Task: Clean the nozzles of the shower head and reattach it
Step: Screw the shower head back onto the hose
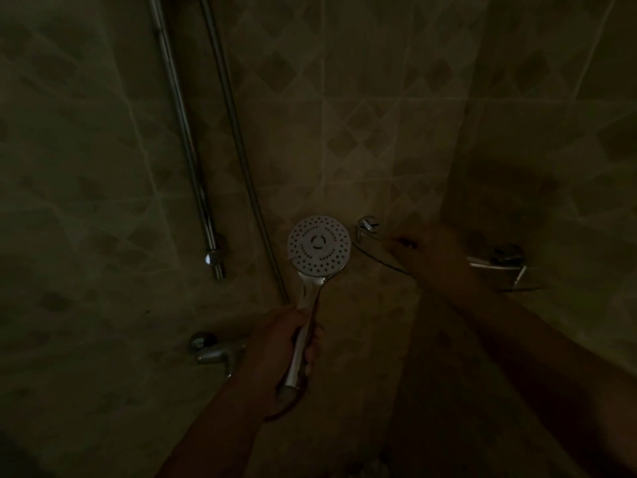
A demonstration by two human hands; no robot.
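The room is very dark. A round white shower head [319, 249] with several dark nozzle holes faces me, its chrome handle running down into my left hand [286, 350], which grips that handle. My right hand [436, 255] is blurred and reaches to the right of the head, over a corner shelf [496, 267]. Whether it holds anything is too dark to tell. A thin dark cord or wire [379, 260] runs from near that hand toward the head.
A chrome slide rail [186, 139] and the shower hose [238, 146] run down the tiled wall at the left. A mixer tap [213, 353] sits low left. A chrome wall bracket [368, 225] is next to the head.
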